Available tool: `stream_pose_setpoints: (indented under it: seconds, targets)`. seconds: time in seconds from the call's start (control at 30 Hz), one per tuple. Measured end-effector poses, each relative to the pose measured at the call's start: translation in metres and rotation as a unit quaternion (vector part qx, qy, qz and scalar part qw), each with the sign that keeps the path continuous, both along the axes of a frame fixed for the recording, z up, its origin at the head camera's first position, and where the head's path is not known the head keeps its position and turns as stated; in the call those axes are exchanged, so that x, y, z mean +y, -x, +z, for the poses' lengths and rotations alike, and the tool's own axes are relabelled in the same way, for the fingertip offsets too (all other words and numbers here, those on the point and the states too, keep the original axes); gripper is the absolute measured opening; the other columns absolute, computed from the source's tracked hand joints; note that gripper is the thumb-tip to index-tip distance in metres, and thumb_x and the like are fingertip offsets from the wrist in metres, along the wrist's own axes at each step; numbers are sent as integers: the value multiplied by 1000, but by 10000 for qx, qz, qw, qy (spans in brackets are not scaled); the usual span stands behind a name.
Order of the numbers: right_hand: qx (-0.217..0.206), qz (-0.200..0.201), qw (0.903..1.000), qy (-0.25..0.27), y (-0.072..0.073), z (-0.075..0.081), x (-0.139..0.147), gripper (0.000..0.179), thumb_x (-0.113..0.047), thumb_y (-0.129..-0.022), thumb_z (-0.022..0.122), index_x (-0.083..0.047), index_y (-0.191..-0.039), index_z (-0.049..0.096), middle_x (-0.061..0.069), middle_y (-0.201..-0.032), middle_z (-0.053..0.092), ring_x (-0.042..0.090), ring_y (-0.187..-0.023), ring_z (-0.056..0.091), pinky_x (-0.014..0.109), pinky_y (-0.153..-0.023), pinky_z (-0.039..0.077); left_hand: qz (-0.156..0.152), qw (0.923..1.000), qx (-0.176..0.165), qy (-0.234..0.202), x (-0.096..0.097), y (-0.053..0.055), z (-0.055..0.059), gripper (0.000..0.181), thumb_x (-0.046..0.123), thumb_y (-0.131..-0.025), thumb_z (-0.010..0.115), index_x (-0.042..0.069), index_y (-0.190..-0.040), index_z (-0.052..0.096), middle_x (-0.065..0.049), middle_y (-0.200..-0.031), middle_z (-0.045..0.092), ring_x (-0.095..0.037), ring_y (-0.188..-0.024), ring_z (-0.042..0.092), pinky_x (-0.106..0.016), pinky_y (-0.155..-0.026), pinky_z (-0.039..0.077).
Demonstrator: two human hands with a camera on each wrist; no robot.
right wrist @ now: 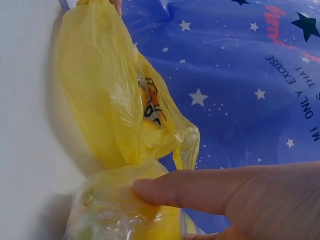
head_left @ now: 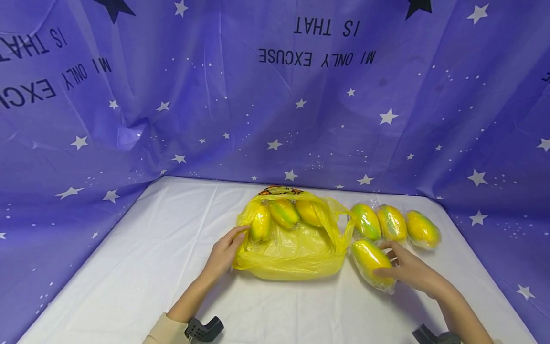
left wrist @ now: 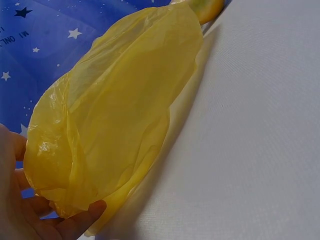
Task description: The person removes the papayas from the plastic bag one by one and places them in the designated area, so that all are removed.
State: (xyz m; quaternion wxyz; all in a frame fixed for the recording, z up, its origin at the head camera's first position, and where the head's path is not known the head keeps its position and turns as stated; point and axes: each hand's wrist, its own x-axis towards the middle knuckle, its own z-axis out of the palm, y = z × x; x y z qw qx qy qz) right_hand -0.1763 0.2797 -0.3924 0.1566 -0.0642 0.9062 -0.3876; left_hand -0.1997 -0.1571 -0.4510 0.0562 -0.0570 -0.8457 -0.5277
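Observation:
A yellow plastic bag (head_left: 292, 260) lies on its side, its mouth spread wide, with three yellow-green fruits (head_left: 283, 213) inside. My left hand (head_left: 225, 251) grips the bag's left rim; in the left wrist view its thumb (left wrist: 85, 220) lies on the near side of the film. Right of the bag, my right hand (head_left: 406, 267) holds a mango-shaped yellow-green fruit (head_left: 370, 260) in clear wrap, thumb on the near side. In the right wrist view this wrapped fruit (right wrist: 120, 205) is close to the bag's edge; whether they touch I cannot tell.
Three more wrapped fruits (head_left: 392, 223) lie in a row behind my right hand. White cloth (head_left: 172, 229) covers the table. A purple-blue curtain (head_left: 275, 119) with stars and lettering rises along the back and sides.

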Motion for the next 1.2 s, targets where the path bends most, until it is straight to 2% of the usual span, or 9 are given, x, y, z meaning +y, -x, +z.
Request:
stream_pose_setpoints:
  seconds: [0.5,0.7,1.0,1.2]
  targets:
    - [101,168,9998,23,2,-1,1,71,-28,-87,72,7,-137,35,25,-120,51,33,-101,53,41,-75,52,30,10000,-46,78,-1,1,0,35,30,-104,45,16,-132,59,-6,-137,55,-31,-131,44,-51,-108,31]
    - [135,175,9998,-22,2,-1,2,72,-28,-88,70,7,-139,34,27,-123,50,37,-106,52,45,-78,52,11,10000,-34,43,-1,0,-1,35,30,-104,45,16,-132,59,-7,-137,54,-31,-131,43,-51,-108,31]
    - [475,137,9981,-362,0,0,3,72,-32,-88,70,7,-138,37,32,-126,50,48,-112,50,57,-81,50,-7,10000,-43,1,-1,0,-2,35,30,-104,45,16,-132,59,-7,-138,54,-31,-131,43,-52,-108,31]
    - [469,120,9982,-361,-1,2,1,74,-32,-88,71,6,-140,36,33,-130,47,48,-114,48,57,-81,49,-3,10000,-45,-8,-1,1,-2,34,29,-104,45,16,-132,59,-6,-138,54,-31,-131,43,-52,-108,31]
